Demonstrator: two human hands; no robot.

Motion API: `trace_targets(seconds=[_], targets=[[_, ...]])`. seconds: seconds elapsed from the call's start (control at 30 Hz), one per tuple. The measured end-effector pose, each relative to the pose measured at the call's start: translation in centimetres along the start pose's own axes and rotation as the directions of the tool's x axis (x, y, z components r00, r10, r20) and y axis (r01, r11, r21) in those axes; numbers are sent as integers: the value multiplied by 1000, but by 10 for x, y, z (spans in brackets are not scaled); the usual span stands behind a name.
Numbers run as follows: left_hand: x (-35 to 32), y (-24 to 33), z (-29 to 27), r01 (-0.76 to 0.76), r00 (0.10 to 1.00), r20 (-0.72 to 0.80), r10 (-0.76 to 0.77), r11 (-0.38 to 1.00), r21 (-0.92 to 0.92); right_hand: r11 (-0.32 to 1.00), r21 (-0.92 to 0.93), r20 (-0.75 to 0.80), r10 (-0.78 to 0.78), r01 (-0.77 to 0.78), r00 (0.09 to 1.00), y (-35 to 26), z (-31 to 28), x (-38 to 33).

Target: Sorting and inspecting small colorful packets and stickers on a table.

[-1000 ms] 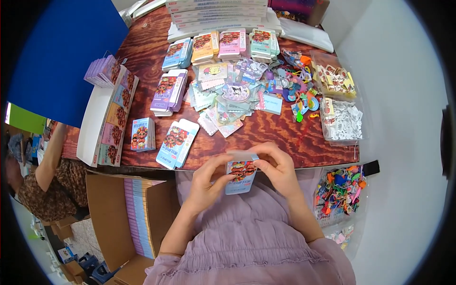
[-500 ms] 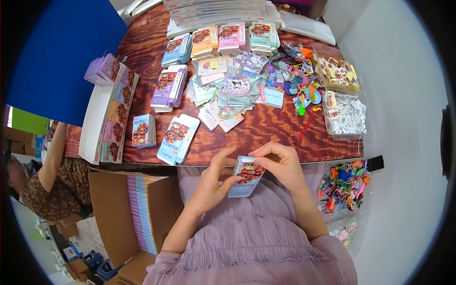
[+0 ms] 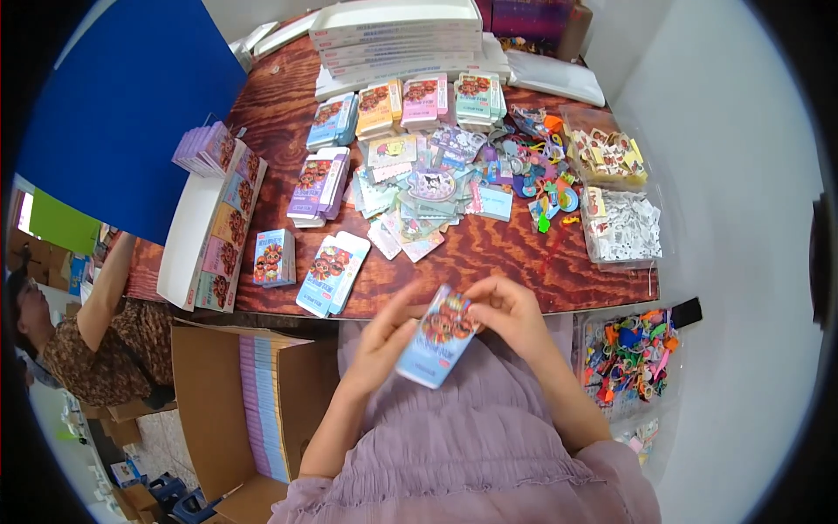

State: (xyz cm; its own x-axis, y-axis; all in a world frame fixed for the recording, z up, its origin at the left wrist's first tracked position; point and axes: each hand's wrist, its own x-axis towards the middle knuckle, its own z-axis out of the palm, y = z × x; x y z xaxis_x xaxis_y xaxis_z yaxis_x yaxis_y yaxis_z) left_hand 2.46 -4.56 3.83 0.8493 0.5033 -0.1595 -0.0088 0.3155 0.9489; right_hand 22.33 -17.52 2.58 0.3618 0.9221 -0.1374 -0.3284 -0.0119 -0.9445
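A slim light-blue cardboard box [image 3: 443,336] with red cartoon figures hangs tilted over my lap, its lower end toward the left. My right hand [image 3: 511,319] is closed on its upper right edge, thumb and fingertips pinching it. Close along the box's left side is my left hand [image 3: 380,341], its upper fingers stretched and smeared by motion; the box hides the thumb tip, so its grip is unclear. On the table ahead lie a flat light-blue carton [image 3: 333,273] and a small stack of blue boxes [image 3: 275,258].
Carton stacks [image 3: 380,109], a pile of decorated cards [image 3: 432,183] and colourful trinkets [image 3: 546,175] cover the table. Clear bins [image 3: 621,223] stand at right. A white display tray [image 3: 179,253] is at left, above an open cardboard box [image 3: 205,393]. Another person [image 3: 105,345] sits at far left.
The box has tipped, its lower end swinging left and down. My left thumb has come off its printed front. The view has shifted slightly, so the table appears lower.
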Motion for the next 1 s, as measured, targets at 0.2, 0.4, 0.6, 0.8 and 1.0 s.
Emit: trace_targets(seconds=[0.2,0.4,0.6,0.8,1.0], targets=[[14,-1,-5,-309,925,-183,333,939,148,911,405,-33,93,-72,995,1,38,46],[14,0,-40,-192,930,-302,208,978,79,737,-672,-15,-110,71,994,-14,34,118],[25,-7,-59,-91,923,-266,280,828,554,202,-979,-106,-442,-16,891,-10,16,188],[37,7,-57,54,940,-286,185,749,660,844,-532,-326,-278,68,904,-19,-17,177],[48,16,-48,-46,959,-132,252,596,801,770,-636,-53,18,-48,998,-76,16,77]])
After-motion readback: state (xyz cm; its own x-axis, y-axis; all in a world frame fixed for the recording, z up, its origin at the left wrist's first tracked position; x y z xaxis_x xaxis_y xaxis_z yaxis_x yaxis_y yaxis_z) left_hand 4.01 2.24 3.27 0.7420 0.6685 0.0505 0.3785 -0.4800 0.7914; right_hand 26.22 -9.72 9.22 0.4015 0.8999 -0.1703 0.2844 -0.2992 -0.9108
